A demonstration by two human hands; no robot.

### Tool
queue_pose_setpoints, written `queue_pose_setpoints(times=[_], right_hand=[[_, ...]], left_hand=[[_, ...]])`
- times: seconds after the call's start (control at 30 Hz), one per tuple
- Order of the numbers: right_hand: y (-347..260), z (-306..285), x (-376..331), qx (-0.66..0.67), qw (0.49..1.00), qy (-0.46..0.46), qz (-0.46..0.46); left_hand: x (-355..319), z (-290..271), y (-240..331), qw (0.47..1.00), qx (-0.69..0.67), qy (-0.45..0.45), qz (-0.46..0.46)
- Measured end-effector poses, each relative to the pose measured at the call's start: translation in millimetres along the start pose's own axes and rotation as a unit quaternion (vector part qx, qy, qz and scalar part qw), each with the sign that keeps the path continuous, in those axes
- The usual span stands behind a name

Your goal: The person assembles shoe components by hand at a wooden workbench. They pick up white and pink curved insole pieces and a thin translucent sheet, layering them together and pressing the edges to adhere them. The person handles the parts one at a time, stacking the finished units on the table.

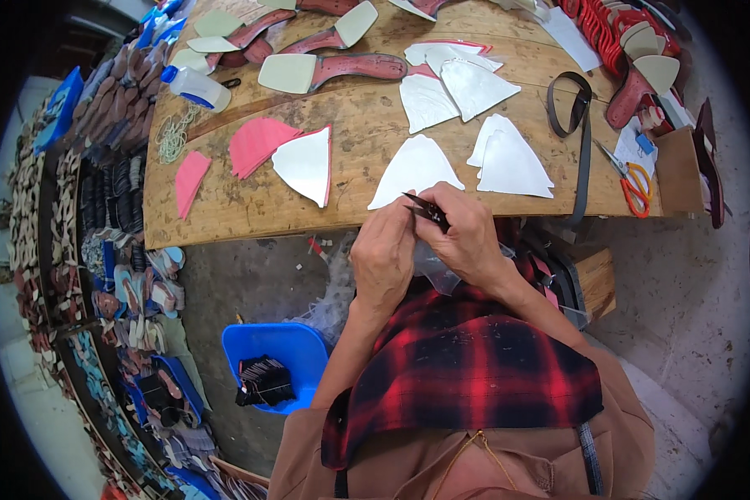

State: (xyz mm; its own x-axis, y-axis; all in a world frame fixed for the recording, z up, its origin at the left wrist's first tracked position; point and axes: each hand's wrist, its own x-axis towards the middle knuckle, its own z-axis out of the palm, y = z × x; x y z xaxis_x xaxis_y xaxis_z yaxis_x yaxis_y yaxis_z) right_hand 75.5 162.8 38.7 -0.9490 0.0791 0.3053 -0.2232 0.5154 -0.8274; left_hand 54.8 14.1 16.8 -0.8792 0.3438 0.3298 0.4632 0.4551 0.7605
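Gripping a pair of dark, pointed snips at the near edge of the tabletop, the right hand meets the left hand, whose fingers are curled in close to the tips; I cannot tell whether they pinch a thread or a scrap. Clear plastic hangs just below the hands. Down to their left, a blue bin holds a dark bundle.

Directly beyond the hands lies one white panel, flat and partly covered by the fingers. Just to their right, more white panels overlap. To their left, a white panel with a pink edge sits beside fanned pink pieces and a lone pink piece. Farther right are a dark strap and orange-handled scissors. Past all these, a looser pile of white panels shows red beneath, with red shoe forms beyond it.

The work looks partway: some white panels seem already laid over pink or red, while the fanned pink pieces are uncovered and the nearest white panel shows no pink around it. What is finished is hard to judge. The fingers hide the exact point of cutting, the stacks conceal their lower layers, and the farthest shoe forms are cut off at the top.
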Motion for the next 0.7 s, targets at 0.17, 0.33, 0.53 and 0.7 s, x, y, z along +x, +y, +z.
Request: queue_pose_setpoints(times=[0.17, 0.33, 0.53, 0.7], right_hand=[[12.5, 8.1, -5.7, 0.214, 0.964, -0.006, 0.154], [14.5, 11.4, -8.5, 0.176, 0.973, -0.011, 0.152], [27.2, 24.4, -19.0, 0.085, 0.996, 0.035, 0.013], [29.9, 27.2, -20.2, 0.263, 0.946, 0.011, 0.191]], left_hand=[[-0.6, 3.9, 1.9, 0.944, -0.286, 0.012, -0.162], [3.0, -0.3, -2.3, 0.915, -0.33, -0.008, -0.233], [13.9, -5.8, -9.6, 0.903, -0.303, -0.033, -0.302], [7.4, 4.1, -14.3, 0.911, -0.304, 0.012, -0.278]])
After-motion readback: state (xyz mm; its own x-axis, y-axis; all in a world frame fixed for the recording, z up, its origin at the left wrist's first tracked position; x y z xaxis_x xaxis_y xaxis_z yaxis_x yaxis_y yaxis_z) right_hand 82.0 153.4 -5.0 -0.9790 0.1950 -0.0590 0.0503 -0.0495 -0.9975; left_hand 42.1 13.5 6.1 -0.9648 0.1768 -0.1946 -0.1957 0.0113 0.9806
